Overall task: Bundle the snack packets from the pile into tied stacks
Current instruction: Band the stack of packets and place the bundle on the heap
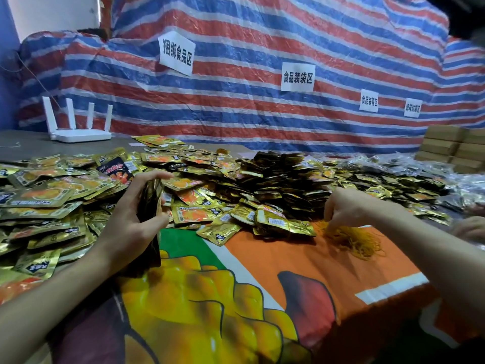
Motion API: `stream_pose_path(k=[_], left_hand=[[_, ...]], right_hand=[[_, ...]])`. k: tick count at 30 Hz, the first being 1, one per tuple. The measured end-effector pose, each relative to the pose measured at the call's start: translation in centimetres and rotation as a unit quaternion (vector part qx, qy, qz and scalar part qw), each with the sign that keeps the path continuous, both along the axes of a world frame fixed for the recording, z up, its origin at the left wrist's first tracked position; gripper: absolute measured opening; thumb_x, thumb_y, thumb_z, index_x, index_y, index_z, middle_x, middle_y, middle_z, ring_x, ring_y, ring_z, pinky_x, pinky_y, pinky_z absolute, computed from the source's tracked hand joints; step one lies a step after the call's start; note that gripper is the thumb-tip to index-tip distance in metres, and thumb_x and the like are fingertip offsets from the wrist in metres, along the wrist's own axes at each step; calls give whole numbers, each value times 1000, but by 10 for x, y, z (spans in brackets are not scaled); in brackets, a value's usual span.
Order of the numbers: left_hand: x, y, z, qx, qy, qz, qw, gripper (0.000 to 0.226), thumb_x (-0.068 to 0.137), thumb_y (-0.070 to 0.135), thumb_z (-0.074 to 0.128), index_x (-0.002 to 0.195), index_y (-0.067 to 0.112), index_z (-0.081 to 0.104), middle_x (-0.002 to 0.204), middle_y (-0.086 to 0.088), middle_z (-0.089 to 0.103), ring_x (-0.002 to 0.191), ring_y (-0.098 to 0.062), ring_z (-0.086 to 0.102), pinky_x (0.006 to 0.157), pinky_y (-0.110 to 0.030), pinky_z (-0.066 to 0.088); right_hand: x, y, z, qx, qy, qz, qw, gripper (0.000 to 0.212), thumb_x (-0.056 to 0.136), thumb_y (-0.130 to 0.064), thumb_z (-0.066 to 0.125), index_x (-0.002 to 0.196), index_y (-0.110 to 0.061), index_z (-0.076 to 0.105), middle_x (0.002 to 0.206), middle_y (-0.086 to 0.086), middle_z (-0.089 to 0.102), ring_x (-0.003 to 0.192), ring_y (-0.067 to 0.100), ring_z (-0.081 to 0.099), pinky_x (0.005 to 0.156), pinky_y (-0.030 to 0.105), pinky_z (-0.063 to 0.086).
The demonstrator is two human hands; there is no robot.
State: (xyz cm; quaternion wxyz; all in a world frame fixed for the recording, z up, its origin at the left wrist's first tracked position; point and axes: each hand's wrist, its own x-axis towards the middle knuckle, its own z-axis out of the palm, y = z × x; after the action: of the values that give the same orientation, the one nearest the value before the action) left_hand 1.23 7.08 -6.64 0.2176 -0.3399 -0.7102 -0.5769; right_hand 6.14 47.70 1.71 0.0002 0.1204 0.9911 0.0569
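High at 12 o'clock on striped tarp [236,122], white sign [176,53] reading 捆绑食品区; at 1 o'clock, second sign [298,76] reading 食品装袋区. Spread from 9 to 2 o'clock, pile [210,185] of gold foil packets printed orange. At 9 o'clock, left hand [128,222] curled round upright stack [151,198]. At 3 o'clock, right hand [343,208], fingertips down, apparently pinching yellow string tangle [354,241].

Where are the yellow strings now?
In the head view, the yellow strings lie right of centre on the orange cloth, just under the right hand.

Dim, soft light; foil glare; edges warped.
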Motion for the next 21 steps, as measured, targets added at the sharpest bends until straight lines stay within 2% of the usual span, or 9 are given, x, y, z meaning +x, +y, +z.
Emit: stream_pose_path(k=[5, 10, 13, 17, 19, 21], left_hand=[[6, 1, 2, -8, 6, 0, 1000, 62, 73, 11, 62, 122, 49, 54, 89, -16, 52, 78, -42, 52, 74, -56, 51], [20, 17, 12, 1, 23, -21, 1000, 62, 74, 10, 64, 125, 45, 54, 93, -11, 53, 77, -35, 54, 68, -53, 51], [29, 27, 13, -18, 33, -43, 998, 60, 73, 23, 67, 126, 46, 52, 95, -8, 53, 76, -36, 54, 67, -58, 51], [29, 24, 8, -43, 32, -47, 997, 63, 74, 16, 65, 131, 39, 53, 91, -11, 51, 72, -41, 52, 65, -62, 50], [28, 21, 8, -43, 24, -42, 998, 64, 74, 14, 65, 131, 40, 53, 92, -9, 52, 76, -38, 53, 70, -62, 52], [27, 17, 9, -36, 13, -36, 999, 66, 73, 10, 65, 130, 42, 53, 94, -5, 53, 78, -34, 54, 75, -60, 52]], right_hand=[[-3, -3, -19, 58, 66, -37, 995, 9, 80, -12, 66, 85, -19, 71, 76, -2, 63, 66, 18, 57, 45, 23, 36], [-1, -3, -25, 52, 96, -51, 993, 8, 84, -11, 61, 89, -17, 61, 77, -1, 52, 73, 24, 57, 58, 30, 43], [1, -5, -27, 48, 116, -48, 991, 10, 84, -8, 57, 80, -17, 54, 73, 1, 50, 70, 26, 54, 60, 32, 42], [5, -3, -20, -8, 184, -77, 980, 10, 80, -4, 60, 86, -9, 66, 72, 5, 59, 64, 25, 57, 55, 30, 45], [8, -1, -12, -26, 221, -97, 970, 15, 80, -3, 59, 93, -7, 66, 71, 5, 56, 62, 26, 54, 58, 32, 46], [11, 1, -4, -37, 240, -118, 963, 18, 80, -3, 59, 96, -8, 64, 78, 9, 57, 71, 30, 56, 64, 34, 46]])
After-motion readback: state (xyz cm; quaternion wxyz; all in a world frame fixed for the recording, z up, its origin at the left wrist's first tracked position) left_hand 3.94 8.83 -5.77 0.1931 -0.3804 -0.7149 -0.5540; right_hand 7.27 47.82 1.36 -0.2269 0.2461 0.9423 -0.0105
